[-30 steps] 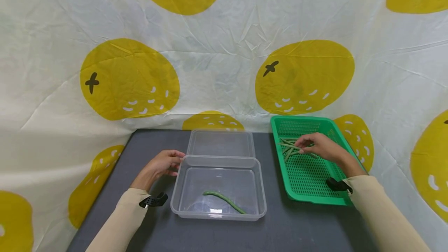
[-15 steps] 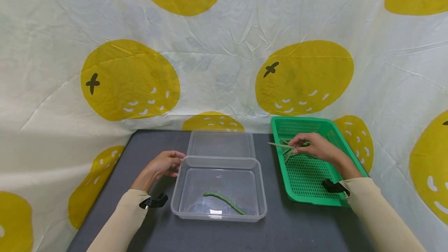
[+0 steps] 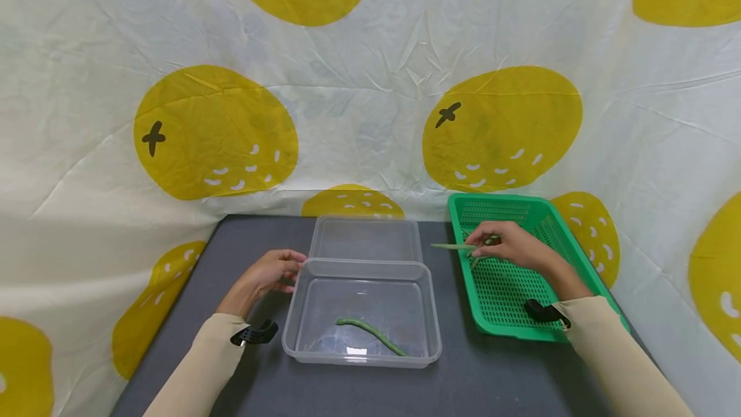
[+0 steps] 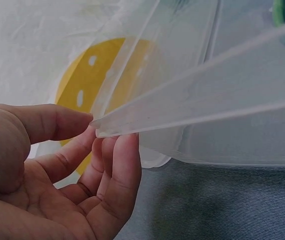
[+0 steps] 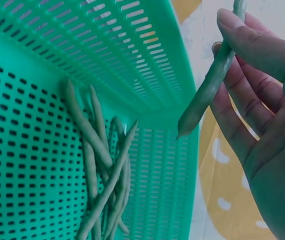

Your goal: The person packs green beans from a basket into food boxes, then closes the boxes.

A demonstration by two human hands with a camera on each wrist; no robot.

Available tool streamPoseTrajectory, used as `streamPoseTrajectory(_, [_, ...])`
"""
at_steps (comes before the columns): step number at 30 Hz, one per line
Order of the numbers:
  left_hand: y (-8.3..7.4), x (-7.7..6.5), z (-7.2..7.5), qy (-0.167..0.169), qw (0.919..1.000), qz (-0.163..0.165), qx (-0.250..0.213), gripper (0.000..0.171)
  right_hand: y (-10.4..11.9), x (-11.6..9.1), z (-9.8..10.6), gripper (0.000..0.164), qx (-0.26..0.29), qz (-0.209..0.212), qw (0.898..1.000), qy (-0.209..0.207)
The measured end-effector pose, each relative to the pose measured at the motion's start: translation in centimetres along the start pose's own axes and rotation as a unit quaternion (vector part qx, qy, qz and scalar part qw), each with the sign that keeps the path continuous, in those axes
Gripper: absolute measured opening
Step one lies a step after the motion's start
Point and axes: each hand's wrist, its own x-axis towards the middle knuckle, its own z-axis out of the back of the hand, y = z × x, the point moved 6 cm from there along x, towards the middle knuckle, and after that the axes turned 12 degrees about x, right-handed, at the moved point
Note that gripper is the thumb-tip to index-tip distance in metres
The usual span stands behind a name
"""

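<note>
My left hand (image 3: 267,277) is at the back left corner of a clear plastic container (image 3: 341,295). In the left wrist view its thumb and fingers pinch the container's rim (image 4: 147,116). One green bean (image 3: 370,330) lies inside, near the container's front. My right hand (image 3: 509,243) is over the left side of a green basket (image 3: 503,307). Between thumb and fingers it pinches a green bean (image 5: 207,95), raised above the basket floor and pointing left past the rim. Several other green beans (image 5: 102,185) lie crossed in a pile in the basket.
A clear flat lid (image 3: 366,237) lies right behind the container at the table's back edge. The dark table (image 3: 451,378) carries both containers, the basket at the right. A white curtain (image 3: 359,134) printed with yellow fruit hangs close behind.
My right hand has drawn a green bean from the pile and moved left, so the bean now sticks out past the basket's left rim. The left hand has stayed put.
</note>
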Motion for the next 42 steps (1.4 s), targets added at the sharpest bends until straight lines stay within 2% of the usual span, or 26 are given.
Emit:
streamPoseTrajectory(11, [-0.1, -0.1, 0.1, 0.002, 1.0, 0.002, 0.003, 0.035, 1.5, 0.5, -1.8, 0.022, 0.016, 0.03, 0.999, 0.036])
streamPoseTrajectory(17, [-0.2, -0.1, 0.1, 0.005, 1.0, -0.002, 0.002, 0.036, 2.8, 0.8, -2.6, 0.021, -0.01, 0.042, 0.998, 0.038])
streamPoseTrajectory(30, [-0.5, -0.2, 0.1, 0.013, 0.9999, -0.007, 0.005, 0.038, 4.8, 1.5, -4.2, 0.019, -0.022, 0.065, 0.996, 0.053])
streamPoseTrajectory(42, [-0.2, -0.1, -0.1, 0.01, 0.9999, -0.005, -0.002, 0.038, 5.8, 1.9, -6.2, 0.017, 0.004, 0.108, 0.991, 0.075])
